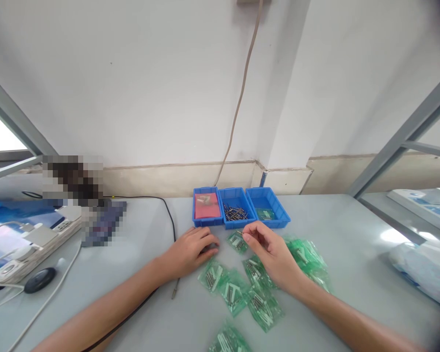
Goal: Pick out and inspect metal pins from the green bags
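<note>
My right hand (pixel 269 252) is closed in a pinch, with a thin metal pin (pixel 240 233) showing at its fingertips, though most of it is hidden. Just below those fingertips lies a small green plastic bag (pixel 237 241) with metal pins inside. My left hand (pixel 192 249) rests on the table, fingers spread and nothing in them. Between my forearms lie several more green bags, among them one with pins and a white strip (pixel 233 292). Beyond the hands, the middle blue bin (pixel 238 192) holds a heap of loose metal pins (pixel 235 213).
A left blue bin (pixel 208 221) holds a red sheet; a right blue bin (pixel 275 222) has a green bag in it. Stacked green bags (pixel 310 259) lie right of my right hand. A black cable (pixel 170 215) runs under my left arm. A power strip (pixel 33 247) is at left.
</note>
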Available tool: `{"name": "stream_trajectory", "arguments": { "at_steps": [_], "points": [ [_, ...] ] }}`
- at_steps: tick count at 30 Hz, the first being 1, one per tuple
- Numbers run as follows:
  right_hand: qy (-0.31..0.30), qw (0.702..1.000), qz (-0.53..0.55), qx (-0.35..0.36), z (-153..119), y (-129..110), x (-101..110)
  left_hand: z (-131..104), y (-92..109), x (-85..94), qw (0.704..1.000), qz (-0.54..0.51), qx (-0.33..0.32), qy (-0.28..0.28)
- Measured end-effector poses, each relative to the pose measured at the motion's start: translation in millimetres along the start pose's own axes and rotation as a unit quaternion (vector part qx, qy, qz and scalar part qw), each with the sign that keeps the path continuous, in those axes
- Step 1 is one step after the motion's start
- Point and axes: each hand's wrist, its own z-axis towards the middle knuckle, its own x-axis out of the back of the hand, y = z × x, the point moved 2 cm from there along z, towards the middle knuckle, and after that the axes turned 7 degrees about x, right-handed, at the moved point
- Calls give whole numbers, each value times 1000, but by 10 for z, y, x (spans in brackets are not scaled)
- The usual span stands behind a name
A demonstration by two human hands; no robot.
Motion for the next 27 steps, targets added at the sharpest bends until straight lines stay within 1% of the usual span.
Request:
{"name": "stream_trajectory", "arguments": {
  "at_steps": [5, 10, 17, 23, 27],
  "points": [
    [6, 1000, 5, -3, 0, 26, 7, -3, -8, -5, 1000, -4, 2, -1],
    [-1, 999, 43, -26, 10, 57, -4, -1, -9, -2, 1000, -4, 2, -2],
    [1, 995, 87, -40, 19, 124, -15, 0, -15, -12, 1000, -2, -1, 5],
    [2, 994, 98, -44, 15, 150, -15, 5, -13, -12, 1000, -3, -10, 4],
    [1, 994, 102, -45, 9, 152, -16, 0, -12, -9, 1000, -3, -1, 5]
  ]
}}
